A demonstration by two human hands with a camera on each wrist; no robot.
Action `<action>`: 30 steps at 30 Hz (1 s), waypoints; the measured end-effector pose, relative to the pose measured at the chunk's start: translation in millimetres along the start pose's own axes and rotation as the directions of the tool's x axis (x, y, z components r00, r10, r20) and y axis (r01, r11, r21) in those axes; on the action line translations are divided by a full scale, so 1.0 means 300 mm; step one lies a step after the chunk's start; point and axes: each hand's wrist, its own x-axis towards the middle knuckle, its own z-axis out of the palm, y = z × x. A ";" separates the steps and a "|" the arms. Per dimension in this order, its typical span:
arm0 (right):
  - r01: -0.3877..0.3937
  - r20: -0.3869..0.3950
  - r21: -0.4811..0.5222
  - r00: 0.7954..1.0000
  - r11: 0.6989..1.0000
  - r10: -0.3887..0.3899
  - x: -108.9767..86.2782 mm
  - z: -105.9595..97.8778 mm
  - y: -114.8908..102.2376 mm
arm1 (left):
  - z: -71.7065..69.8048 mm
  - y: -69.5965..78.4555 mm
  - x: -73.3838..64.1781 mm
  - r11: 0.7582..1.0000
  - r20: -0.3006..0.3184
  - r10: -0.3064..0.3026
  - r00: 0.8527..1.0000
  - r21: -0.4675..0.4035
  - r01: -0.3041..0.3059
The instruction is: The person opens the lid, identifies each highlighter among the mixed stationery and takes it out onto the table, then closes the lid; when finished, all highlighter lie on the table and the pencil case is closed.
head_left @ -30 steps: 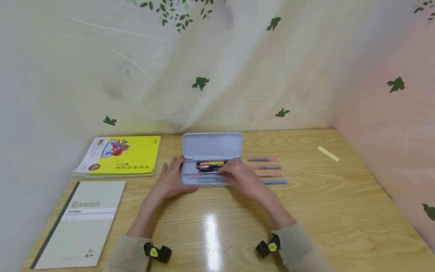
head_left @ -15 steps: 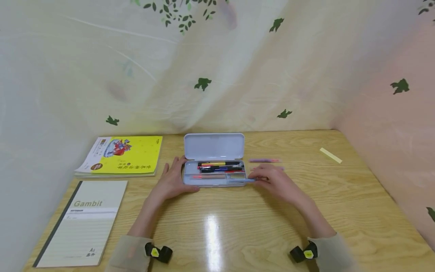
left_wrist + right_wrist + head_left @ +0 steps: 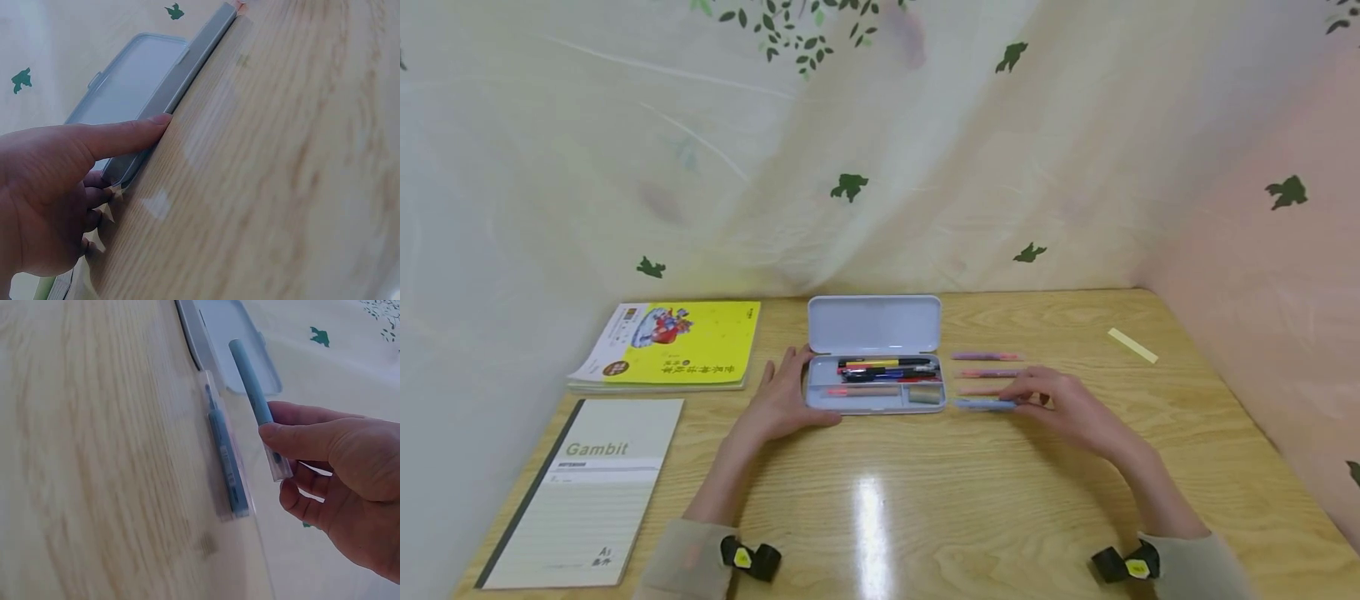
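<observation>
In the head view a pale blue pencil case (image 3: 876, 407) stands with its lid up, several pens (image 3: 887, 371) in its back section. One pink-tipped pen (image 3: 868, 391) lies in front, beside a small greenish block (image 3: 923, 395). My left hand (image 3: 778, 400) holds the case's left end, thumb along the front wall. To the right of the case, my right hand (image 3: 1063, 408) pinches a blue pen (image 3: 249, 378) with a clear end, raised above the table. Beneath it lies another blue pen (image 3: 226, 462); from the head the two seem to overlap.
A purple pen (image 3: 987, 357), a second purplish pen (image 3: 992, 374) and a pinkish one (image 3: 979, 391) lie in a row right of the case. At left are a yellow book (image 3: 707, 342) and a notebook (image 3: 587, 492). A yellow strip (image 3: 1132, 346) lies far right.
My right hand has come out of the pencil case with a blue pen and moved right, over the row of pens. My left hand has stayed at the case.
</observation>
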 end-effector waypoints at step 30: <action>0.028 0.121 -0.002 0.992 1.000 -0.028 -0.013 -0.009 0.030 | -0.004 0.005 -0.001 1.000 0.012 -0.006 1.000 0.001 0.006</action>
